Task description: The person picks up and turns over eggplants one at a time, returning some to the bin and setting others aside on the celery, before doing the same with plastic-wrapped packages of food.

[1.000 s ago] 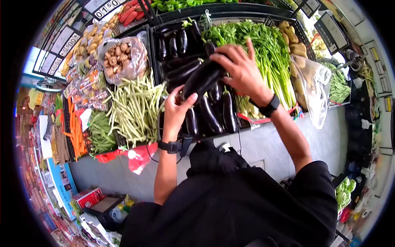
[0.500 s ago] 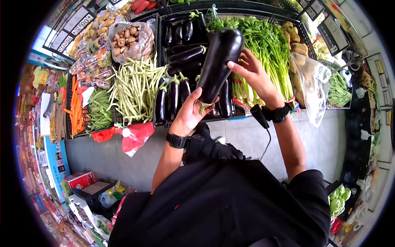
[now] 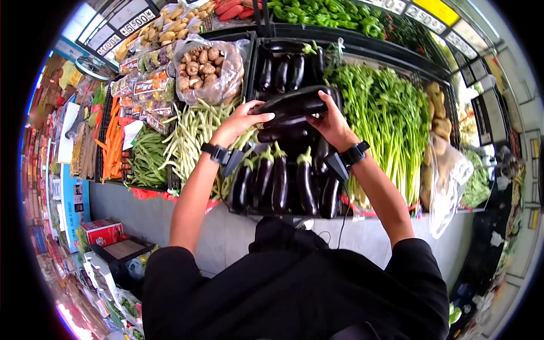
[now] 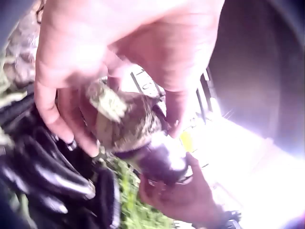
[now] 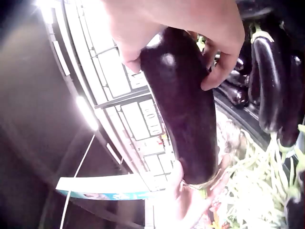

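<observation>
One large dark purple eggplant [image 3: 297,102] is held crosswise above the crate in the head view. My left hand [image 3: 241,120] grips it at the stem end; in the left wrist view, fingers and thumb lie around the pale green cap [image 4: 128,124]. The blunt end is in my right hand [image 3: 333,124], whose thumb and fingers curl over its sides in the right wrist view. Beneath both hands, more eggplants [image 3: 279,184] lie in rows, with several smaller ones [image 3: 281,73] farther back.
Left of the eggplants are pale long beans [image 3: 195,127] and bagged mushrooms [image 3: 201,71]. Leafy celery [image 3: 391,136] lies at the right, beside potatoes [image 3: 437,107] and a clear plastic bag [image 3: 445,175]. Green peppers [image 3: 323,17] sit behind the black crate divider.
The eggplant has turned from lengthwise, stem toward the body, to crosswise with its stem at the left. Both hands have moved farther out over the crate with it.
</observation>
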The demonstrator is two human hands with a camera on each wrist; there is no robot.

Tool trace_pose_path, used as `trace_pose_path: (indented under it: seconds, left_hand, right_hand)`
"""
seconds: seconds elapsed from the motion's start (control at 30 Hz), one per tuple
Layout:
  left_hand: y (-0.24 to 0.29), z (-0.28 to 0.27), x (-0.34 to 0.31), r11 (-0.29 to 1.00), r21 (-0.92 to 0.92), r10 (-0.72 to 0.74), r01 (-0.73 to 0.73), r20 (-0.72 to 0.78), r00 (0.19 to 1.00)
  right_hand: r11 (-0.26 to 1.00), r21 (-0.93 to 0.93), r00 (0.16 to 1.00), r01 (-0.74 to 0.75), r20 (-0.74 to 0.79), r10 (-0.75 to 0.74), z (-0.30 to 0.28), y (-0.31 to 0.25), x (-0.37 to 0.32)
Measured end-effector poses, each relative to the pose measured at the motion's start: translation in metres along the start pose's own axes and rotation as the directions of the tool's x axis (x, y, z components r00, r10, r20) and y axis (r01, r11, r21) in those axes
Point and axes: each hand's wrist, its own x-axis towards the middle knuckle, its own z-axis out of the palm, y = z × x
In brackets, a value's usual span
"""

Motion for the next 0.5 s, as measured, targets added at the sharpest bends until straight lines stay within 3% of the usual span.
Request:
trace_pose_path:
  seconds: [0.03,0.07,0.13,0.17,0.27,0.4,0.43,0.47,0.5]
  left_hand:
    - [-0.001,-0.018,0.026,0.98,0.199,-0.004,0.021,-0.089,0.996]
    - [-0.011,-0.035,0.055,0.939,0.34,0.106,-0.049,-0.153,0.983]
    - [-0.016,-0.055,0.099,0.743,0.667,0.31,-0.058,-0.266,0.913]
    - [-0.022,-0.062,0.12,0.637,0.766,0.394,-0.079,-0.237,0.888]
    - [-0.051,-0.07,0.176,0.649,0.752,0.415,-0.116,-0.222,0.882]
    - [-0.066,-0.073,0.221,0.654,0.713,0.601,-0.252,-0.288,0.746]
    - [-0.068,-0.072,0.225,0.669,0.714,0.566,-0.206,-0.309,0.765]
    - [-0.074,-0.07,0.227,0.665,0.713,0.567,-0.222,-0.289,0.771]
    - [-0.083,-0.07,0.233,0.662,0.712,0.567,-0.235,-0.271,0.778]
  right_hand:
    - [0.999,-0.032,1.0,-0.001,-0.018,0.0,-0.001,0.002,0.034]
    - [0.998,-0.06,0.999,0.004,-0.035,-0.006,-0.001,0.002,0.072]
    - [0.989,-0.147,0.998,-0.009,-0.055,0.001,0.006,-0.003,0.125]
    - [0.989,-0.146,0.999,0.012,-0.036,-0.017,0.005,-0.002,0.151]
    - [0.997,-0.074,0.993,-0.028,-0.12,0.019,0.0,0.009,0.224]
    - [0.999,0.028,0.998,-0.018,-0.063,0.02,-0.002,0.0,0.283]
    - [1.0,0.024,1.0,-0.003,0.017,0.002,-0.004,-0.008,0.291]
    - [0.997,0.073,1.0,-0.02,0.001,0.02,-0.007,-0.01,0.307]
    - [0.981,-0.092,0.982,0.169,0.106,-0.159,-0.031,0.002,0.342]
